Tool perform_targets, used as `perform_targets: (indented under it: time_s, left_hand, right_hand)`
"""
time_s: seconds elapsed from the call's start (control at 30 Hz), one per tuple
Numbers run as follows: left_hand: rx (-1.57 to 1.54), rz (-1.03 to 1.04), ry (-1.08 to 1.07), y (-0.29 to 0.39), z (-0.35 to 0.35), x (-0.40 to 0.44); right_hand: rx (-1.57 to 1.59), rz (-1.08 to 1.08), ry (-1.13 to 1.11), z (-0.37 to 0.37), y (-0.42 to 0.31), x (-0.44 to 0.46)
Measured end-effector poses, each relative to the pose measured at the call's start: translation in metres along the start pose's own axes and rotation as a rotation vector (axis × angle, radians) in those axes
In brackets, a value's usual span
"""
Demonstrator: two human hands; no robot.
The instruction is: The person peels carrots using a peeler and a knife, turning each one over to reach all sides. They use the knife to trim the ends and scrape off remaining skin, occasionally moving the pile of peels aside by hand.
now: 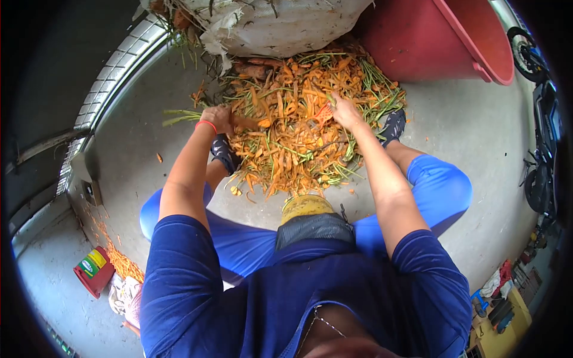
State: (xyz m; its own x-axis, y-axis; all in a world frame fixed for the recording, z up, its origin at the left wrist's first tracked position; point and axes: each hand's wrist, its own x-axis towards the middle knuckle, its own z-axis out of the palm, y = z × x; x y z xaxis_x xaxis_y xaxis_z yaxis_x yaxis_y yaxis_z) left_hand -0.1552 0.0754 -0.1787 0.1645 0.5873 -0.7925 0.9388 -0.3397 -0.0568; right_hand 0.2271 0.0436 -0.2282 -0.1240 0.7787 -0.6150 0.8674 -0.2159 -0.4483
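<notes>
Fingers of the left hand (218, 118) are curled closed around what looks like a carrot (247, 123), its blurred orange root reaching inward from them and its green stems (181, 117) sticking out on the outer side. Across from them, the fingers of the right hand (346, 112) are bent in a grip on a thin orange-red tool (323, 113), though its exact shape is hard to tell. Between and beneath both sets of fingers spreads a heap of orange peelings (286, 152), with a whitish sack (280, 27) just beyond them and a red tub (412, 45) beyond the right ones.
</notes>
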Motion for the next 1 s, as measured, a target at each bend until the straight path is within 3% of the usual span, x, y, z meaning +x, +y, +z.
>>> perform_targets:
  time_s: [0.07, 0.13, 0.2, 0.3, 0.4, 0.43, 0.6, 0.67, 0.7, 0.73, 0.8, 0.83, 0.9, 1.0]
  left_hand:
    - [-0.14, -0.057, 0.015, 0.008, -0.037, -0.032]
    - [-0.63, -0.025, 0.061, 0.009, -0.054, -0.058]
    - [-1.144, 0.068, 0.068, 0.012, -0.069, -0.078]
    - [-1.246, 0.271, 0.36, 0.036, -0.088, -0.104]
    - [-1.473, 0.397, 0.258, 0.063, -0.114, -0.134]
    - [-1.357, 0.347, 0.237, 0.071, -0.123, -0.144]
    - [-1.57, 0.324, 0.319, 0.117, -0.112, -0.16]
    - [-0.968, 0.106, 0.813, 0.124, -0.1, -0.156]
    - [-0.933, 0.136, 0.886, 0.125, -0.097, -0.152]
    - [-0.934, 0.16, 0.866, 0.13, -0.101, -0.153]
    - [-0.945, 0.202, 0.856, 0.14, -0.114, -0.155]
    - [-0.88, 0.25, 0.894, 0.141, -0.114, -0.146]
    - [-1.115, 0.306, 0.745, 0.144, -0.115, -0.142]
    - [-1.389, 0.369, 0.422, 0.142, -0.115, -0.139]
  right_hand:
    - [0.217, 0.022, 0.021, -0.02, -0.008, -0.009]
    - [0.408, -0.122, 0.249, -0.047, -0.023, -0.021]
    - [0.637, -0.212, 0.338, -0.08, -0.036, -0.03]
    - [0.7, -0.265, 0.406, -0.15, -0.075, -0.073]
    - [0.496, -0.448, 0.561, -0.198, -0.093, -0.117]
    - [0.517, -0.452, 0.553, -0.211, -0.097, -0.129]
    - [0.711, -0.447, 0.515, -0.215, -0.095, -0.151]
    - [0.654, -0.417, 0.557, -0.207, -0.089, -0.14]
    - [0.609, -0.538, 0.599, -0.207, -0.093, -0.14]
    - [0.585, -0.52, 0.583, -0.21, -0.097, -0.143]
    - [0.944, -0.527, 0.341, -0.213, -0.099, -0.135]
    - [0.986, -0.49, 0.327, -0.215, -0.101, -0.134]
    - [1.072, -0.426, 0.303, -0.224, -0.105, -0.134]
    - [1.177, -0.535, 0.298, -0.233, -0.098, -0.124]
